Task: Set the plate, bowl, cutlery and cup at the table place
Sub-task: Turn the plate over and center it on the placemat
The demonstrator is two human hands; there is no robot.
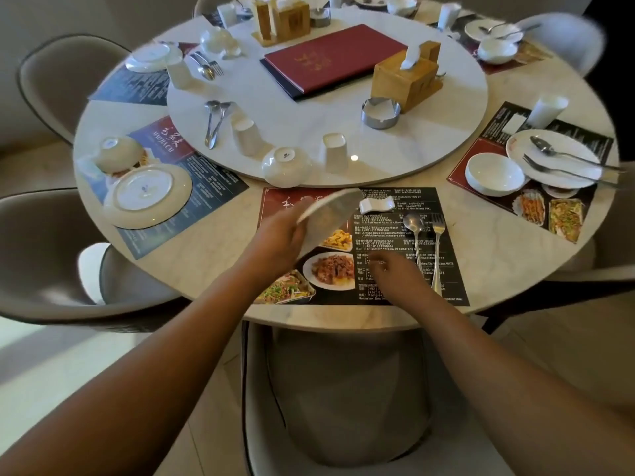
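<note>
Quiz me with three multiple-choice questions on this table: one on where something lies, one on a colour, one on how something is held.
1. Where do the spoon and fork of the nearest place lie?
A) on the right part of the placemat
B) inside a cup
C) on the floor

2. What colour is the menu cover on the turntable?
A) green
B) dark red
C) yellow

3. How is the plate at the nearest place?
A) lying flat on the mat
B) gripped, tilted, by the left hand
C) stacked under a bowl

Answers:
1 A: they lie side by side, right of the food photos.
2 B: the cover is dark red with gold marks.
3 B: its rim slants up from the hand's fingers.
</note>
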